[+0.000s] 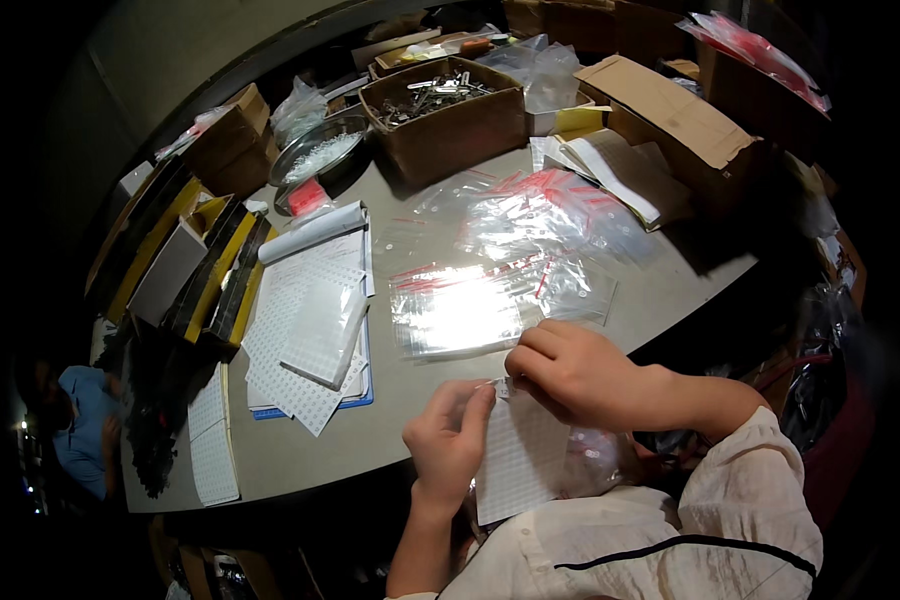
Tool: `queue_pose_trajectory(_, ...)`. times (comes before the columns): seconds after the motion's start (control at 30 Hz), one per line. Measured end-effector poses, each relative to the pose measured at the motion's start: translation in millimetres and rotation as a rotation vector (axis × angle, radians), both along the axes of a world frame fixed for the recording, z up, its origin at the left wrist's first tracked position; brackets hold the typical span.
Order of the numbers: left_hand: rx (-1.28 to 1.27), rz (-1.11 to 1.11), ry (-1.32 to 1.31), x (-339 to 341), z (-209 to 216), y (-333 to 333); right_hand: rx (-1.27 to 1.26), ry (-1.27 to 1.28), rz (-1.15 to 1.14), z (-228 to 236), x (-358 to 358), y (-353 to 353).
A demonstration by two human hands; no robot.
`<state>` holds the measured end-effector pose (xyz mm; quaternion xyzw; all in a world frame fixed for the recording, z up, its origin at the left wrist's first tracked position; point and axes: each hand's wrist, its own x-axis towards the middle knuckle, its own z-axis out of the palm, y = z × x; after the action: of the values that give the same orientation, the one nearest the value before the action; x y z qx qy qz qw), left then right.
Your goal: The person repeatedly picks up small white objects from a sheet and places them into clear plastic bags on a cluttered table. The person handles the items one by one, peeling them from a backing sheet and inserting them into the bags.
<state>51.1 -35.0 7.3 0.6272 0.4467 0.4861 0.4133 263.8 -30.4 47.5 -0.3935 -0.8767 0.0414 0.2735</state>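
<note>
My left hand (448,430) pinches a white sheet of small labels (520,455) along its upper left edge, thumb on the front. The sheet hangs tilted over my lap, just off the table's near edge. At its top edge my right hand (575,375) is closed, fingers curled down onto the paper; its fingertips are partly hidden. Just beyond my hands lies a stack of clear zip bags (460,315) with red seal lines, shining under the light. More loose clear bags (540,210) spread behind it.
Label sheets (300,370) lie on a clipboard (368,330) at the left. Yellow-black boxes (210,265) stand beyond. At the back are a bowl of small clear pieces (322,160), a carton of metal parts (440,140) and a closed carton (660,110). A person (82,430) is far left.
</note>
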Motion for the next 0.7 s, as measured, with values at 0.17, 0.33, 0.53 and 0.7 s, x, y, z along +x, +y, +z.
queue_pose_trajectory(0.17,-0.163,-0.006,-0.06,-3,1,9,0.173,-0.01,0.119,2,7,-6)
queue_pose_trajectory(0.33,-0.205,0.009,-0.129,-11,-5,19,-0.019,0.119,-0.088,7,59,37)
queue_pose_trajectory(0.53,-0.187,-0.015,-0.117,-18,-9,16,-0.11,-0.045,-0.371,-14,102,41)
queue_pose_trajectory(0.7,-0.112,0.059,-0.166,-13,-14,17,-0.064,-0.025,-0.357,2,104,52)
